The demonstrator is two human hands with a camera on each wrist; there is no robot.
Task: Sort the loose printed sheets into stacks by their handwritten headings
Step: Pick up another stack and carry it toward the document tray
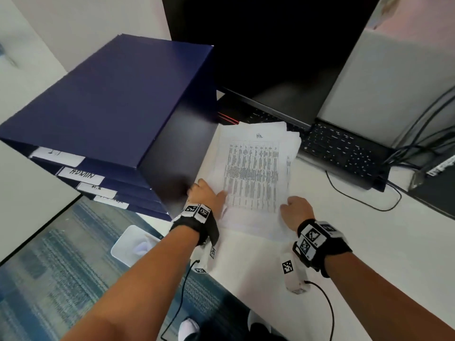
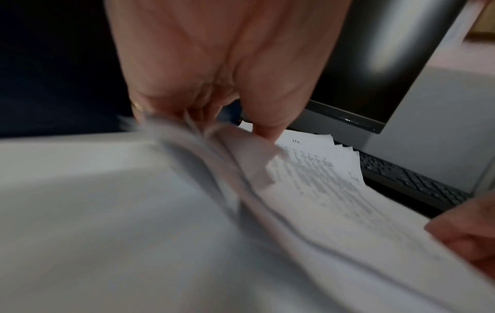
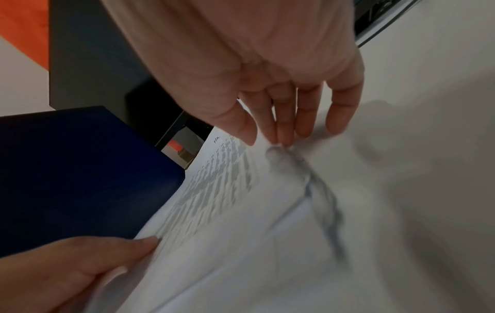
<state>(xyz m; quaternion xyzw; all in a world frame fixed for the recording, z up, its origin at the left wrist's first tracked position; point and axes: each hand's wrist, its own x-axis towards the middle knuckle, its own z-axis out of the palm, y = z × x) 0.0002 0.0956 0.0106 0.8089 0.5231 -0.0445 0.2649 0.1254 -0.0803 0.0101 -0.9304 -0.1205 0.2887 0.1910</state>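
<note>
A stack of printed sheets (image 1: 253,173) lies on the white desk (image 1: 369,242), fanned unevenly at its far edge. The top sheet is a dense table with a handwritten heading (image 1: 259,136) that reads like "HR". My left hand (image 1: 216,195) grips the stack's near left corner; in the left wrist view the thumb (image 2: 265,129) presses on top and the curled fingers (image 2: 203,110) go under the lifted sheets (image 2: 321,190). My right hand (image 1: 288,205) pinches the near right edge, where the fingertips (image 3: 284,135) meet the raised paper (image 3: 214,190).
A tall pile of dark blue folders (image 1: 110,102) with white labels, one reading ADMIN (image 1: 82,174), stands just left of the sheets. Behind them are a black monitor (image 1: 258,45) and a keyboard (image 1: 344,151), with cables (image 1: 364,195) to the right. Carpet and a white container (image 1: 134,242) lie below the desk edge.
</note>
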